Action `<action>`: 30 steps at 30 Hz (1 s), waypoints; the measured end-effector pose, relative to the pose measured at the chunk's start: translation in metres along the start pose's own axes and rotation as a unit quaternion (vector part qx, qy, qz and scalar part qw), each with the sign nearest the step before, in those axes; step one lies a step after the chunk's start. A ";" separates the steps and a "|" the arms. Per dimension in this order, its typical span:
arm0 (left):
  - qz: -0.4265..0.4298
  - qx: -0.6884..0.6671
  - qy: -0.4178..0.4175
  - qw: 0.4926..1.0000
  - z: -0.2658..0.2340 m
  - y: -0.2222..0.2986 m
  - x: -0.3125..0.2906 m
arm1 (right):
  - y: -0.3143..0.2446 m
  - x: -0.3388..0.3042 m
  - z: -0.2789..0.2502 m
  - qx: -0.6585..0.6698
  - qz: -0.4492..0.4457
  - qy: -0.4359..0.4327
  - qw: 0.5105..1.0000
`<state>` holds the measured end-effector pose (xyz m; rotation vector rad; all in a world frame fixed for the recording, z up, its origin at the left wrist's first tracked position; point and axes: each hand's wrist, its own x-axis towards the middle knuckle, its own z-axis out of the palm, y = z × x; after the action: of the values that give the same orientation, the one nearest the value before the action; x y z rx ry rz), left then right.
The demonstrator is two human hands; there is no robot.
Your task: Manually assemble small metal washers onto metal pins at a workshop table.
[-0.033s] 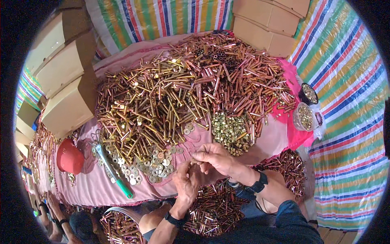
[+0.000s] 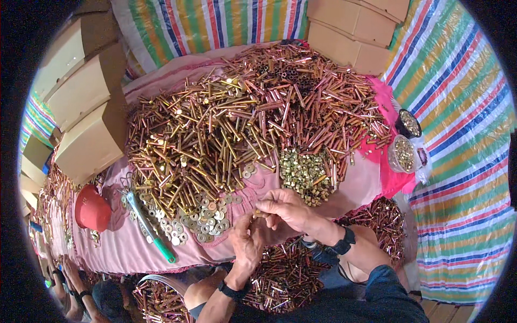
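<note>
Close together over the near edge of the pink cloth, my two hands have their fingers closed. My right hand pinches at a small brownish metal piece whose kind I cannot make out. Just left of it, my left hand has thumb and fingers pressed together at the same spot; its hold is mostly hidden. Beyond them lie a heap of brassy bolts, a pile of metal sleeves, a cluster of nuts and scattered flat washers.
At left are a red bowl and a green-handled tool. Cardboard boxes stack at the left and far right. Tubs of small parts stand at right by striped sheeting. More metal pieces lie below my hands. Another person's hands show lower left.
</note>
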<state>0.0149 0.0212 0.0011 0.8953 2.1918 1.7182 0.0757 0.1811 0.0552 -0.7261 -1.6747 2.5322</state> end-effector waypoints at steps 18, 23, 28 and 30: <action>-0.106 -0.295 0.060 0.948 0.009 0.032 0.017 | -0.009 -0.015 -0.148 -0.737 -0.104 0.226 0.629; -0.110 -0.248 0.022 0.962 -0.008 0.011 0.016 | -0.010 -0.011 -0.138 -0.730 -0.091 0.219 0.641; -0.130 -0.243 0.016 0.961 -0.006 0.015 0.013 | -0.018 -0.011 -0.140 -0.673 -0.225 0.231 0.665; -0.106 -0.247 0.023 0.963 0.008 0.007 0.012 | -0.041 -0.018 -0.134 -0.606 -0.240 0.229 0.723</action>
<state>0.0118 0.0359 0.0078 0.4799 1.6786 2.0466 0.1341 0.3099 0.0553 -0.6520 -2.6309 0.5782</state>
